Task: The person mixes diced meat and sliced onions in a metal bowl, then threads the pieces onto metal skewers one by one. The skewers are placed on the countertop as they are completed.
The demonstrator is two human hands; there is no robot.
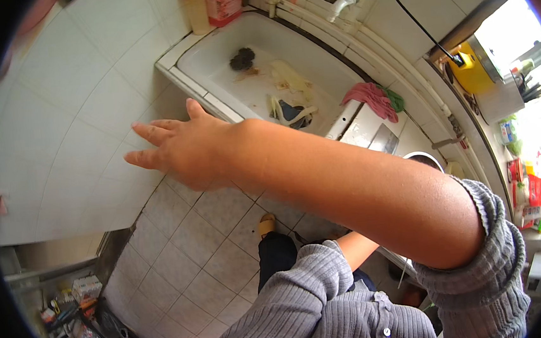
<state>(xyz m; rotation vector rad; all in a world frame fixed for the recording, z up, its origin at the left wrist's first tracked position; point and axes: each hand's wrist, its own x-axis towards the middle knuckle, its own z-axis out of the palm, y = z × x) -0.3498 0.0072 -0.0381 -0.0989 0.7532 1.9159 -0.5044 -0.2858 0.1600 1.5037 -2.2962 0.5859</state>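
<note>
My right arm stretches across the view from the right. At its end my right hand [190, 151] is in the air with fingers apart and nothing in them. It appears over the near left edge of a white sink basin [279, 35], in front of the white wall tiles [98, 101]. In the basin lie a dark scrubber-like clump [242, 59], a pale crumpled sheet [292, 79] and a dark blue piece with pale straps [293, 112]. My left forearm passes behind the right arm, and my left hand is hidden.
A pink cloth [370, 98] and a green cloth [392, 97] hang at the basin's right corner. Above it is a white tap [344, 2]. A red bottle [224, 3] stands at the back. Windowsill items include a yellow container [472, 67]. Several goods crowd the lower left.
</note>
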